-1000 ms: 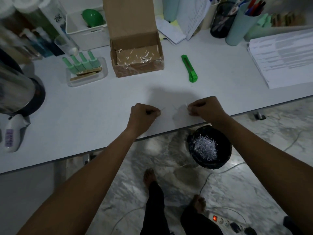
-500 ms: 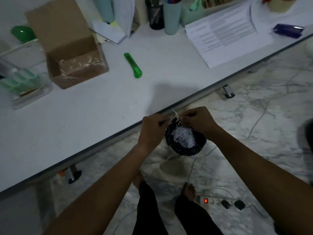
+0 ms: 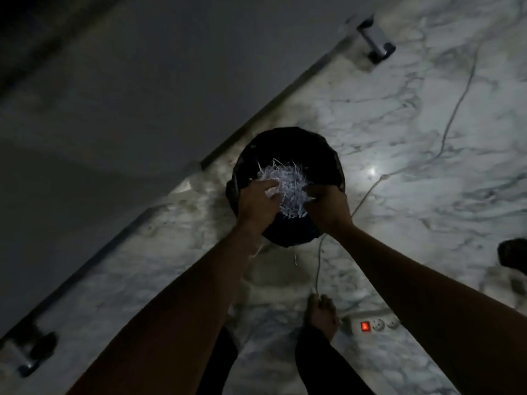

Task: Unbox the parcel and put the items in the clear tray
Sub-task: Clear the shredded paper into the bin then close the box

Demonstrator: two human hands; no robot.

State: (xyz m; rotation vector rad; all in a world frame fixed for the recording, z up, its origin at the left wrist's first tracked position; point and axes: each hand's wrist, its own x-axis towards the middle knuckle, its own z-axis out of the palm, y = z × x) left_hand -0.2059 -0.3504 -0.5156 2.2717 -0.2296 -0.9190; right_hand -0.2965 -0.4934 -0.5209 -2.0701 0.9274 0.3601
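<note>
Both hands are over the black bin (image 3: 288, 143) on the marble floor (image 3: 399, 132). The left hand (image 3: 258, 202) and the right hand (image 3: 328, 206) are in the white paper shreds (image 3: 288, 183) inside the bin; I cannot tell if they grip any. The table (image 3: 128, 81) edge is just beside the bin. The parcel and the clear tray are out of sight.

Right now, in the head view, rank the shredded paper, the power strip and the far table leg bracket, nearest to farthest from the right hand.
From the right hand:
1. Shredded paper, touching, in the bin.
2. Power strip, on the floor below.
3. Table leg bracket, top of view.
</note>
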